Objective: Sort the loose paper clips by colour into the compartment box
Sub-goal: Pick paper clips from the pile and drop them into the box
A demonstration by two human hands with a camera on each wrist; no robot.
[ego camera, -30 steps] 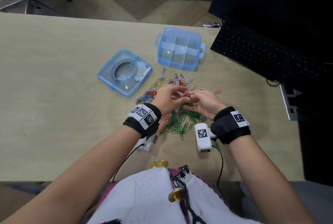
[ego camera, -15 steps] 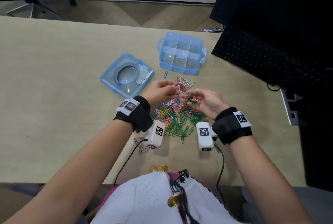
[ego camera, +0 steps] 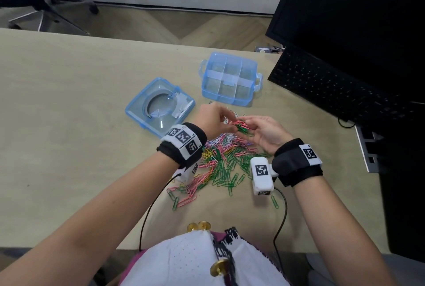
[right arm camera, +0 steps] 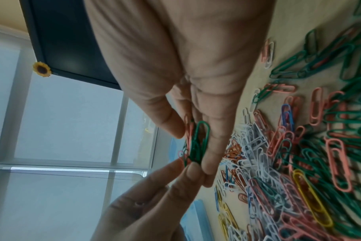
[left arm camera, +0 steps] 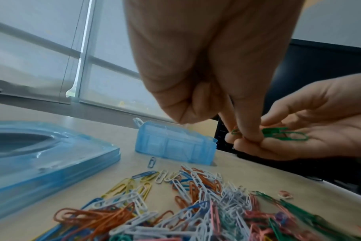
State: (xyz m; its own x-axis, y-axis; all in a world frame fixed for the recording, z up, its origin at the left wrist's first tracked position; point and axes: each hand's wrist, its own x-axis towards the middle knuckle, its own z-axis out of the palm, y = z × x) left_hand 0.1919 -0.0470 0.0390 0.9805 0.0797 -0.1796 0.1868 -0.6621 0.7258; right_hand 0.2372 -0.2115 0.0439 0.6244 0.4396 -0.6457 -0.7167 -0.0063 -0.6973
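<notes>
Item 1, right hand (ego camera: 264,132): raised palm-up above the far edge of the pile, fingers half curled around a small bunch of green paper clips (ego camera: 242,127) with a few pink ones mixed in. A second ago both hands were low in the pile; the bunch has since been lifted clear of it.

Item 2, left hand (ego camera: 212,117): at 9 o'clock of the right hand, touching it. Fingertips (left arm camera: 250,136) narrowed to a pinch at the end of the bunch; which clip they have cannot be told. Judged to be picking the stray pink clips out of the green.

Item 3, loose paper clips (ego camera: 224,159): mixed heap on the desk (ego camera: 69,113) beneath both wrists; green, pink, white, orange, yellow, blue. Green lies mostly at 3 to 5 o'clock of the heap, white and orange at 12 o'clock.

Item 4, compartment box (ego camera: 230,78): pale blue, open, at 12 o'clock of the heap, well apart from the hands. No clips seen in its six compartments.

Item 5, lid (ego camera: 158,106): blue, flat on the desk at 10 o'clock of the heap.

Item 6, keyboard (ego camera: 333,88): at 2 o'clock.

Status: sorting barely begun; first green batch gathered, not yet deposited.
</notes>
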